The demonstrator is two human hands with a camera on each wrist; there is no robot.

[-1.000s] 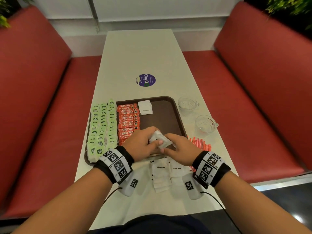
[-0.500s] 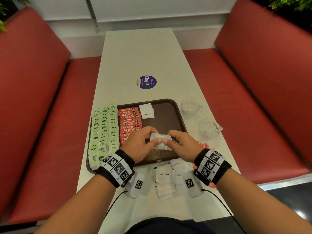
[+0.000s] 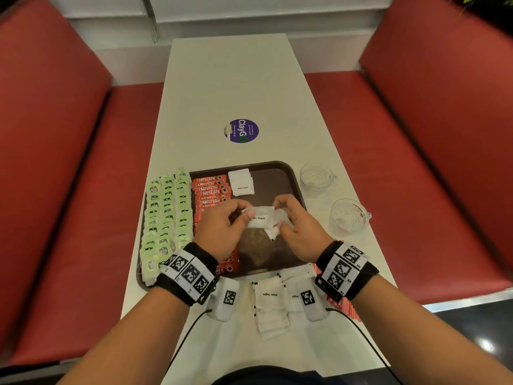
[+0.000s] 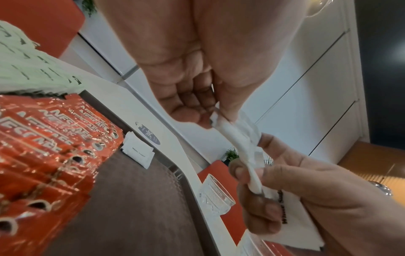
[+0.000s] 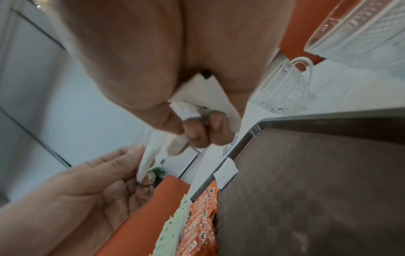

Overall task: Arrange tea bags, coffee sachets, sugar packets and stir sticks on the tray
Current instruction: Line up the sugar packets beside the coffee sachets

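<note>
Both hands hold white sugar packets [image 3: 261, 218] above the middle of the brown tray [image 3: 280, 176]. My left hand [image 3: 222, 220] pinches the packets' left end [image 4: 221, 124]. My right hand [image 3: 297, 226] grips their right end [image 5: 186, 110] with curled fingers. Green tea bags [image 3: 166, 212] fill the tray's left side in rows. Red coffee sachets [image 3: 211, 190] lie in a column beside them. A small stack of sugar packets [image 3: 241, 182] lies at the tray's far middle. More sugar packets [image 3: 270, 304] lie on the table near me. Red stir sticks [image 3: 344, 304] show under my right wrist.
Two clear glass cups [image 3: 316, 177] [image 3: 348, 215] stand on the white table [image 3: 236, 84] right of the tray. A round purple sticker [image 3: 242, 131] is on the table beyond the tray. Red bench seats flank the table on both sides.
Both hands lifted the sugar packets from the tray's near edge to over its middle and spread them apart; the printed face now shows.
</note>
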